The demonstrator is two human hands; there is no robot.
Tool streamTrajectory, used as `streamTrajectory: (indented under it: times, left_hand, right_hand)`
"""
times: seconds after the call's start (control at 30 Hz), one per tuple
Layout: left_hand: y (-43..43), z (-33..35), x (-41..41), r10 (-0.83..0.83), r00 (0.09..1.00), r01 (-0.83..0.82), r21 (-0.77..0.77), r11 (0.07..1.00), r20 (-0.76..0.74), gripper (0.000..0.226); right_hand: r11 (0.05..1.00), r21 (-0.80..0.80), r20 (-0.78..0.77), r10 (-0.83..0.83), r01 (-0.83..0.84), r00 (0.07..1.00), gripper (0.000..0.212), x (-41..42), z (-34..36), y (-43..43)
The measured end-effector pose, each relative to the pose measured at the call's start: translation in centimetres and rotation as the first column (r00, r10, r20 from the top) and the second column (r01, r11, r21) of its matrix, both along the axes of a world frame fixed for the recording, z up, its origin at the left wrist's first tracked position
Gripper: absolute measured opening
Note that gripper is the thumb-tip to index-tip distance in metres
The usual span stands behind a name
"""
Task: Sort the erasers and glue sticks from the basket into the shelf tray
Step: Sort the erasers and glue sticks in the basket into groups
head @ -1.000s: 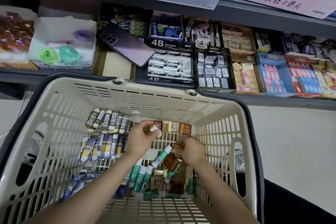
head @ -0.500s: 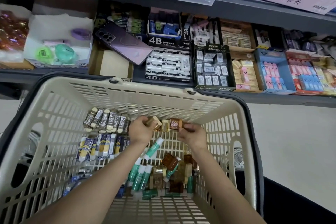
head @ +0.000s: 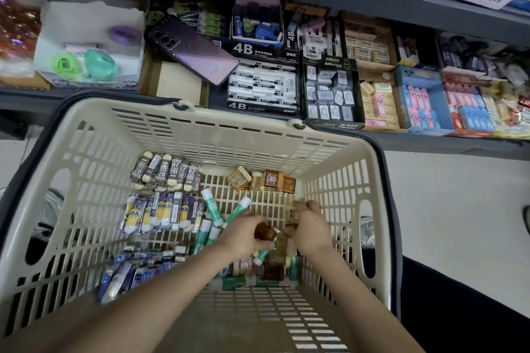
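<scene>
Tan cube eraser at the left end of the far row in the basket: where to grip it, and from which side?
From above, on the left. The tan cube eraser sits tilted, its left and near faces bare, its right side against the next eraser; fingers would likely pinch across its raised top edges.

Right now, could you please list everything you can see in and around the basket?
basket: one, beige, below the shelf
2B erasers: about six, grey sleeves, far-left row in basket
blue-and-yellow erasers: one row, count unclear, middle left of basket
glue sticks: several, green with white caps, basket centre
brown cube erasers: four, row by the far wall; more under the hands
phone: one, purple, on shelf
4B eraser box: one, black and white, on shelf
left hand: grips held brown cube
right hand: over the pile, grip unclear
</scene>
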State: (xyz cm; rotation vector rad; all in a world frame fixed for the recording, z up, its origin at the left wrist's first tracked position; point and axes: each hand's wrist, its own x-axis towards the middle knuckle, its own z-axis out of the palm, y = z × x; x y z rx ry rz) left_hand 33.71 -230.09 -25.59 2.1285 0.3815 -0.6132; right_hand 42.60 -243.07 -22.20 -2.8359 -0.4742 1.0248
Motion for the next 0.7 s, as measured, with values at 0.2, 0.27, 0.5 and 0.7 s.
streamTrajectory:
  times: [0.2,0.27,0.5,0.7]
  left_hand:
    - [-0.2,-0.5,0.6,0.088,0.996,-0.088,-0.044,0.995,-0.004,0.036]
    - [0.6,-0.1,0.4,0.183,0.983,-0.183,-0.092,0.979,-0.004,0.034]
    - [3.7,3.0,-0.5,0.339,0.936,-0.329,-0.115,0.937,0.09,0.041]
    - [4.4,4.2,0.7,0.527,0.796,-0.544,-0.03,0.839,0.299,0.041]
  right_hand:
    - [1.0,-0.017,-0.217,-0.018,0.014,0.976,0.089,0.5,-0.2,0.4]
    - [0.999,-0.022,-0.282,-0.033,0.027,0.959,0.096,0.6,-0.5,0.4]
    - [0.986,0.071,-0.116,-0.142,0.151,0.983,0.048,0.0,-1.0,1.5]
    - [0.909,0.247,-0.055,-0.334,0.337,0.941,0.041,0.6,-0.6,1.4]
